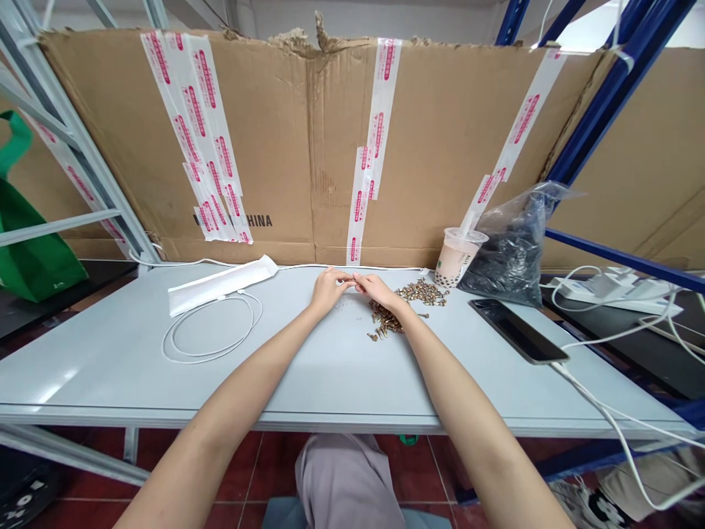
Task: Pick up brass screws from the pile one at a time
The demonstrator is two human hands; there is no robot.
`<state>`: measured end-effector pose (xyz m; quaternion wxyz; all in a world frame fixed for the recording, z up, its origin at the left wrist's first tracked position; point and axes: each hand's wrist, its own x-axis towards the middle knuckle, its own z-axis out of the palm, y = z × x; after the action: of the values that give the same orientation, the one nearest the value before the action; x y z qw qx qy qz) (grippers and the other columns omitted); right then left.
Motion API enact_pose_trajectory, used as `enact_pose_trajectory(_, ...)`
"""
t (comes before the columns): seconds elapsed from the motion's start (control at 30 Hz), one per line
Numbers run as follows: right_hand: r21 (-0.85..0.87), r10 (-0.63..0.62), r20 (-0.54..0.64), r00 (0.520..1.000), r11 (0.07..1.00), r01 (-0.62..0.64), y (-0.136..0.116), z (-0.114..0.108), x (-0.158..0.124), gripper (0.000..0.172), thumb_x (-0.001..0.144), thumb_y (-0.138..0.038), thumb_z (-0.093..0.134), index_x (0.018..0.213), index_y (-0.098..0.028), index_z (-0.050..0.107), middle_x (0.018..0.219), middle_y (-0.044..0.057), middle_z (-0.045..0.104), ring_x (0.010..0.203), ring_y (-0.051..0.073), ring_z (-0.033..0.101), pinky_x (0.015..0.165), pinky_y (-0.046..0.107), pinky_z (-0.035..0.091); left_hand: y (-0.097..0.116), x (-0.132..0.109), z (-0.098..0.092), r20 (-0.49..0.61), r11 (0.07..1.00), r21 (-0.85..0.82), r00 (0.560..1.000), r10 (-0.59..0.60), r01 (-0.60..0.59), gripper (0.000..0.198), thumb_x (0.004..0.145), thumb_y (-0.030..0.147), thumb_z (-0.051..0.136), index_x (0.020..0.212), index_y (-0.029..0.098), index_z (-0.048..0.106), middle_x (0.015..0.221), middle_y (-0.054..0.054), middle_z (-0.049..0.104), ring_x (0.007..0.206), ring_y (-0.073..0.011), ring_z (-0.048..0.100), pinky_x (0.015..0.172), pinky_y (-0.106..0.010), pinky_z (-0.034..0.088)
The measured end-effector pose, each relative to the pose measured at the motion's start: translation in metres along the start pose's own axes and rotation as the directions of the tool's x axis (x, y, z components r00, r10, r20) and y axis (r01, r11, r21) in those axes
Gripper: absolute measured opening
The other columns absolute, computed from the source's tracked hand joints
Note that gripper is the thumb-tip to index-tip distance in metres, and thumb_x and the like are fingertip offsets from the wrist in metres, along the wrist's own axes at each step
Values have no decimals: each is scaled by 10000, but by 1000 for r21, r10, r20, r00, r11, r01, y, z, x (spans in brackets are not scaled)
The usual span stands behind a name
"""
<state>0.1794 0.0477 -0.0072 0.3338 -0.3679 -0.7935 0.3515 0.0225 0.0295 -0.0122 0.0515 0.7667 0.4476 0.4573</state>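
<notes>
My left hand [329, 289] and my right hand [377, 288] meet fingertip to fingertip above the middle of the table. Both are closed in a pinch, and whatever small piece sits between the fingertips is too tiny to make out. Beside and partly behind my right hand lies a loose heap of brass-coloured screws [423, 292], some spilling under the wrist toward me. A few tiny, pale, clear-looking bits [344, 302] are scattered on the tabletop just below my fingers.
Left on the table [330, 382] are a folded white paper strip [220, 285] and a coiled white cable [176, 345]. To the right stand a bubble tea cup [456, 257], a plastic bag of dark pieces [510, 257] and a phone [518, 330]. A cardboard wall [275, 147] closes the back.
</notes>
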Motion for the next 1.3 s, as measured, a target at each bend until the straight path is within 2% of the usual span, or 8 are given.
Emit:
enact_pose_trajectory(0.17, 2, -33, -8, 999, 999, 33, 0, -4, 0, 426, 819, -548, 360, 685, -157, 463, 566, -33, 406, 533, 95, 352, 544, 228, 279, -3, 1, -1, -25, 996, -11, 996, -83, 83, 110, 741, 264, 625, 793, 226, 713, 745, -10, 691, 714, -161, 524, 701, -283, 404)
enact_pose_trajectory(0.27, 15, -31, 3, 1000, 999, 31, 3, -4, 0, 390, 798, -538, 412, 724, -159, 470, 576, -37, 415, 532, 91, 347, 536, 222, 278, -6, 1, -2, -31, 996, -30, 995, -90, 89, 115, 743, 277, 621, 776, 226, 718, 732, -12, 689, 694, -158, 519, 665, -273, 401)
enact_pose_trajectory(0.4, 116, -17, 27, 999, 993, 14, 3, -3, 0, 399, 787, -548, 420, 678, -164, 437, 571, -40, 368, 519, 83, 311, 501, 217, 248, -6, 1, -1, -41, 995, -80, 998, -55, 51, 122, 744, 285, 622, 786, 218, 715, 742, -16, 691, 690, -151, 519, 654, -266, 404)
enact_pose_trajectory(0.57, 265, 32, 77, 996, 963, -51, -4, -3, 0, 431, 789, -563, 397, 596, -185, 325, 549, -51, 250, 477, 69, 198, 466, 228, 181, -2, 2, -1, -39, 991, -129, 999, -31, 26, 141, 759, 296, 606, 789, 209, 712, 743, -19, 693, 671, -143, 515, 655, -270, 410)
enact_pose_trajectory(0.83, 157, -3, 48, 999, 988, -4, -2, -4, -1, 403, 783, -573, 417, 742, -173, 435, 581, -46, 345, 516, 78, 284, 492, 216, 228, -7, 2, 0, -66, 991, -124, 996, -61, 53, 125, 723, 279, 645, 801, 206, 709, 742, -13, 688, 678, -140, 513, 670, -270, 415)
enact_pose_trajectory(0.93, 187, -11, 52, 999, 982, 1, 1, -1, 0, 411, 776, -579, 422, 697, -176, 412, 576, -47, 320, 515, 78, 263, 490, 219, 213, -6, 2, 0, -65, 991, -129, 996, -54, 46, 123, 726, 276, 644, 805, 208, 709, 747, -15, 689, 686, -140, 520, 680, -271, 419)
enact_pose_trajectory(1.1, 272, 48, 66, 997, 960, -64, 0, -1, 0, 468, 779, -615, 370, 594, -188, 314, 546, -50, 238, 482, 74, 178, 468, 234, 162, 1, 3, -1, -30, 988, -143, 998, -55, 50, 135, 731, 298, 639, 808, 214, 710, 740, -15, 690, 673, -140, 519, 665, -273, 422)
enact_pose_trajectory(1.3, 197, 9, 39, 999, 980, -16, 0, -4, -2, 439, 773, -609, 395, 715, -175, 414, 580, -41, 337, 505, 79, 282, 475, 219, 216, 0, 2, 2, -62, 990, -132, 997, -53, 44, 131, 733, 286, 637, 810, 210, 712, 720, -14, 686, 665, -141, 516, 664, -273, 414)
